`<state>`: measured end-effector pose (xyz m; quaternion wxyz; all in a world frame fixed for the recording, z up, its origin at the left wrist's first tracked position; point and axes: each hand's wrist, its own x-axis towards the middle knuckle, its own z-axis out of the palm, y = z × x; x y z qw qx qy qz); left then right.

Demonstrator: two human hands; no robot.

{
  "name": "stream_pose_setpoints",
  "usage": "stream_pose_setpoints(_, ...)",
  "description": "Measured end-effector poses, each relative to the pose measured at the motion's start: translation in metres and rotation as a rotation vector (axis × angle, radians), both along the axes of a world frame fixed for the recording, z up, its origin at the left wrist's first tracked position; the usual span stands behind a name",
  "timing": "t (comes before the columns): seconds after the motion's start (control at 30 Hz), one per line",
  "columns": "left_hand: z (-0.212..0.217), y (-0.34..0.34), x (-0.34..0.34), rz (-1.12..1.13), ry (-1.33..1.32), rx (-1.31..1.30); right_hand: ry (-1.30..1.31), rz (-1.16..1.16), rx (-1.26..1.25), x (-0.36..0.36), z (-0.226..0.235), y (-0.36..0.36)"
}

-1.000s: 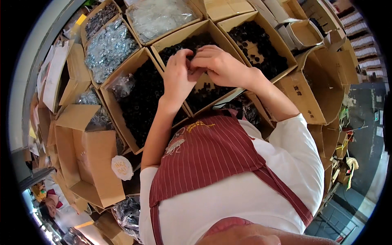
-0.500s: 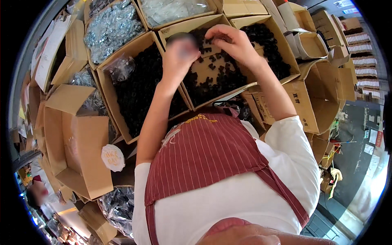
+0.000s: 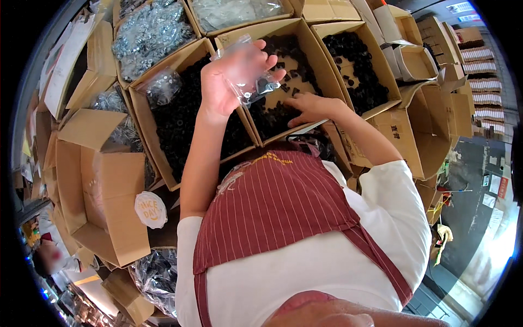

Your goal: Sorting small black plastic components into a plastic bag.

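My left hand (image 3: 220, 82) is raised over the boxes, palm turned up, and holds a small clear plastic bag (image 3: 251, 94) with a few small parts inside. Part of that hand and bag is blurred. Down in the middle cardboard box (image 3: 321, 65), my right hand (image 3: 315, 107) reaches among small black parts (image 3: 267, 119), its thumb and fingers apart. Whether a part lies between its fingertips is hard to see. To the left, another cardboard box holds many black pieces (image 3: 180, 125), with a filled clear bag (image 3: 163, 87) lying on them.
A box of black ring-like parts (image 3: 370, 65) stands on the right. Farther back are boxes of shiny bagged parts (image 3: 147, 41) and clear bags (image 3: 234, 12). An open cardboard box (image 3: 125, 201) and a round white tag (image 3: 151, 210) are at the left. Another person (image 3: 54, 256) shows at lower left.
My right hand has moved down toward the near side of the middle box. My left hand has turned palm up and its fingers have spread, bringing the clear bag into sight.
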<state>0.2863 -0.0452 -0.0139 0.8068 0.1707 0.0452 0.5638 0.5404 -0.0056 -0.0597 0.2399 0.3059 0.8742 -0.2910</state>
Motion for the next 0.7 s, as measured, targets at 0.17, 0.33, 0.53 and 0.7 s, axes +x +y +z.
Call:
stream_pose_setpoints(0.17, -0.003, 0.004, -0.001, -0.073, -0.087, 0.107, 0.185, -0.100, -0.186, 0.003, -0.011, 0.013)
stream_pose_setpoints(0.33, -0.006, 0.005, -0.002, -0.024, -0.017, 0.083, 0.487, -0.748, -0.655, 0.003, 0.009, 0.017)
stream_pose_setpoints(0.53, -0.007, 0.005, 0.001, -0.043, -0.089, 0.080, 0.783, -1.009, -1.108, 0.014, 0.038, 0.022)
stream_pose_setpoints(0.7, -0.003, 0.005, 0.003, -0.012, -0.014, 0.040, 0.885, -1.134, -1.137, 0.009, 0.045, 0.010)
